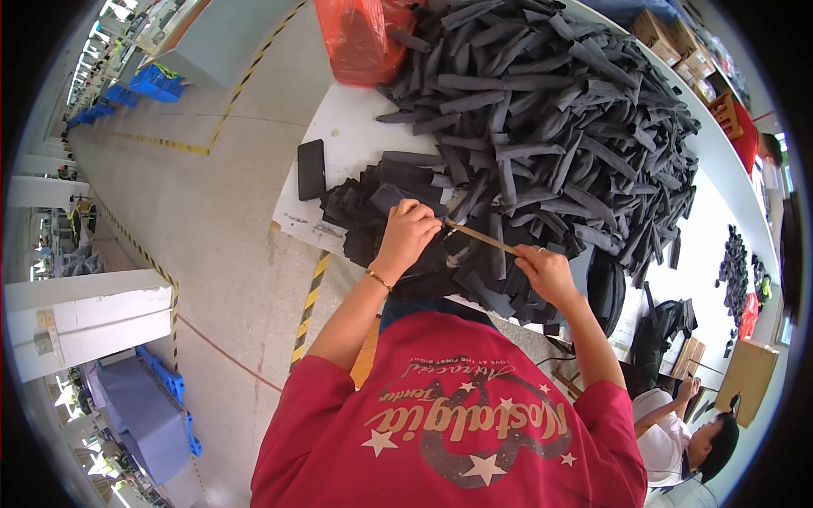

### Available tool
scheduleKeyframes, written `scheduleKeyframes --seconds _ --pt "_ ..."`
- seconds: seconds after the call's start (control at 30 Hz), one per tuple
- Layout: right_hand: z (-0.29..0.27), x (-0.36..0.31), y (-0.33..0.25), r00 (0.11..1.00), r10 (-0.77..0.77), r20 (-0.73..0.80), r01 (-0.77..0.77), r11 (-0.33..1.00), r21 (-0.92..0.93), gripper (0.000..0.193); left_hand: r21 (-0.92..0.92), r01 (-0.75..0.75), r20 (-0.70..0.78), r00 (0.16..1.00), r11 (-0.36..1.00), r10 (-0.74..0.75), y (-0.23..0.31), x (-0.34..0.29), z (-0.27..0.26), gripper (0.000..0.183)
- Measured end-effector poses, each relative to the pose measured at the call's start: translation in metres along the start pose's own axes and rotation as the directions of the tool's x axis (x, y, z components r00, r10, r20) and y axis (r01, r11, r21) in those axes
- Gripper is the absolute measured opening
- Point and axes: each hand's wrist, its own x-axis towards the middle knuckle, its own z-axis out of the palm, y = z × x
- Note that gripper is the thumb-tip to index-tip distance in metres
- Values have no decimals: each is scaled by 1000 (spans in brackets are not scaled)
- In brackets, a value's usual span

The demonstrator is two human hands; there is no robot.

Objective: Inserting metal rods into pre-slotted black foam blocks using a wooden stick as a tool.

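My left hand (410, 234) is closed in a pinch over a heap of dark fabric pieces (347, 212), holding what looks like one dark fabric piece; its shape is mostly hidden by the fingers. A thin, flat tan stick (483, 236) runs slantwise between my two hands. Its far tip reaches my left fingertips. The other end is gripped in my right hand (547, 273), above the table's near edge. Just beyond both hands spreads a large pile of narrow dark grey fabric tubes (550, 144).
A black phone (312, 169) lies at the table's left corner, with a red plastic bag (362, 42) farther back. A black bag (662, 334) is on the right, near a person in white (665, 427). Another person in red (745, 135) is farther off.
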Motion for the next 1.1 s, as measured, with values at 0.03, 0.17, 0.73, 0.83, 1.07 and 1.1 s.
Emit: scheduleKeyframes --seconds 0.03,0.17,0.73,0.83,1.07,1.1 --pt "-3 0 0 1000 -3 0 3 1000 1 19 17 0 -36 999 1000 1 0 1 0 8" --pt "-23 -1 4 998 53 13 -53 998 14 20 -8 49 -67 997 999 -49 -14 -1 -4 8" --pt "58 23 -47 975 175 140 -224 759 611 27 -982 47 -89 733 182 -674 46 3 16 45" --pt "90 24 -59 990 107 -94 -44 859 511 23 -884 36 405 556 -466 -725 40 -8 44 24" --pt "113 37 -88 950 262 -172 -134 835 533 15 -925 -47 323 427 -377 -845 54 10 40 27" --pt "112 36 -90 945 285 -163 -161 835 526 12 -921 -50 333 413 -386 -848 54 12 39 27"
